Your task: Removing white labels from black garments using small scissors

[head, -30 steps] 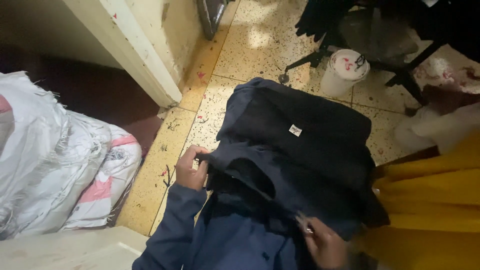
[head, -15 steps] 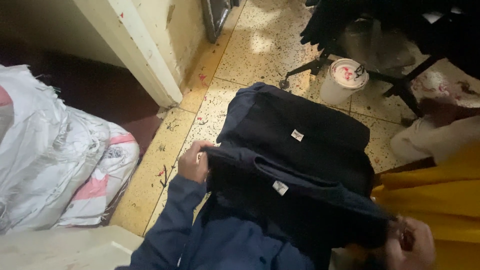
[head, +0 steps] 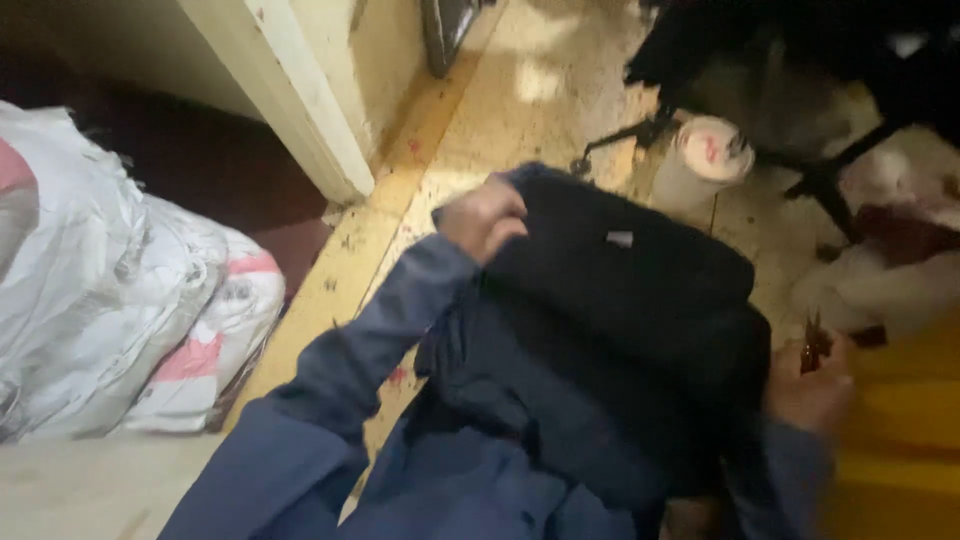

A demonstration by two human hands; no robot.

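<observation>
— Where is the dark garment [head: 610, 330]?
— Spread over the person's lap above a speckled floor [head: 520, 100], between both hands.
— The hands?
— Wide apart: left hand [head: 482, 216] clenches its far corner; right hand [head: 808, 385] grips the near-right edge, blurred.

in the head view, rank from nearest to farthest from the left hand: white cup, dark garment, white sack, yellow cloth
1. dark garment: the left hand grips its upper left edge.
2. white cup: on the floor to the hand's right, slightly higher in the frame.
3. white sack: at the left edge of the frame.
4. yellow cloth: lower right, past the right hand.
</observation>
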